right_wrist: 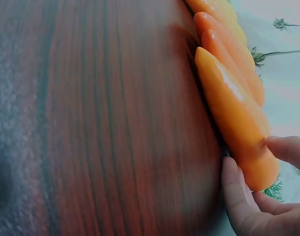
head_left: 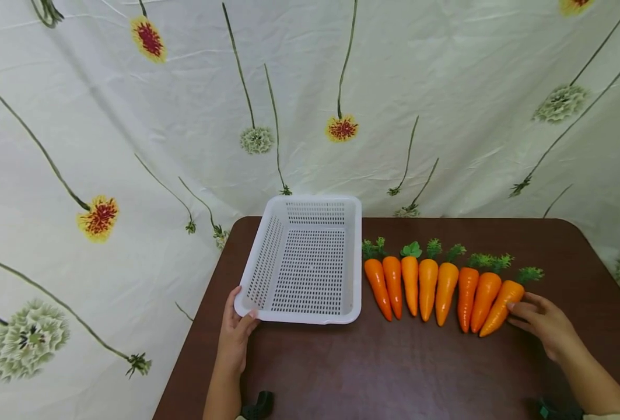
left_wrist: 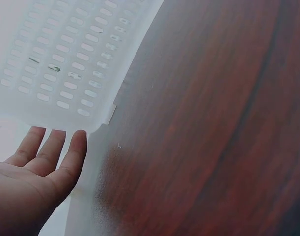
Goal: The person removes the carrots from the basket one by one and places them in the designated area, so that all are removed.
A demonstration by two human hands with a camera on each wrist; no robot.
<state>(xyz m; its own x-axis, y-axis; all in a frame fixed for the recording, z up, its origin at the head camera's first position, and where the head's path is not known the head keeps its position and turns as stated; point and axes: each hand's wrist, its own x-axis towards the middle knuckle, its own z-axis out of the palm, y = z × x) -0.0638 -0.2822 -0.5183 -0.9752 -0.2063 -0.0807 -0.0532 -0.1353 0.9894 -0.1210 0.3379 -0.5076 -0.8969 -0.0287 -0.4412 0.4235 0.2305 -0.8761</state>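
Observation:
A white perforated plastic basket (head_left: 310,318) sits at the left of the dark table, and nothing lies in it. My left hand (head_left: 236,326) grips its near left corner, thumb over the rim; in the left wrist view, fingers (left_wrist: 73,152) reach to the basket's edge (left_wrist: 103,115). Several orange carrots (head_left: 428,289) with green tops lie in a row right of the basket, tips toward me. My right hand (head_left: 543,324) is at the rightmost carrot (head_left: 501,308). The right wrist view shows that carrot (right_wrist: 238,118) pinched near its thick end between thumb and fingers.
The dark brown table (head_left: 393,373) extends in front of the basket and carrots and to the right. Behind it hangs a pale cloth (head_left: 446,70) printed with flowers, which also covers the left side. A black wrist strap (head_left: 259,405) shows at my left forearm.

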